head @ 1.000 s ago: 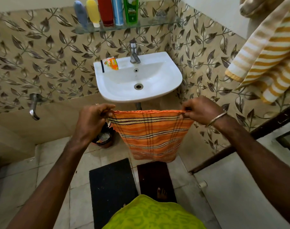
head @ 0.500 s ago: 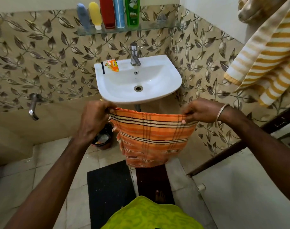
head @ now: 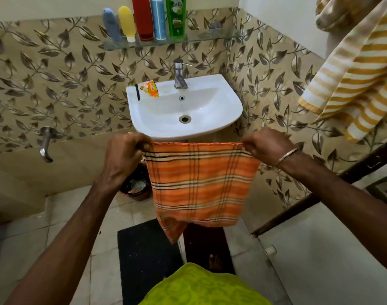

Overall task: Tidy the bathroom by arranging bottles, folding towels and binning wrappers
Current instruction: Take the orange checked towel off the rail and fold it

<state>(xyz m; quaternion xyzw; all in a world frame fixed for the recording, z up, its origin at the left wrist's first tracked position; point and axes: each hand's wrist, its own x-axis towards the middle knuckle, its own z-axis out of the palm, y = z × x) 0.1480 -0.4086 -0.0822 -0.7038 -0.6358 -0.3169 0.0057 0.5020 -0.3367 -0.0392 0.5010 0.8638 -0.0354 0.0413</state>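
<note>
You are holding the orange plaid towel (head: 200,183) stretched out in front of the sink (head: 221,119), your left hand (head: 124,155) and right hand (head: 268,147) each pinching a top corner; it is hanging doubled, one lower corner drooping.

Both arms are stretched forward and held apart at the same height. The left hand (head: 124,155) and right hand (head: 266,148) are each curled, pinching an upper towel (head: 199,183) corner.
</note>
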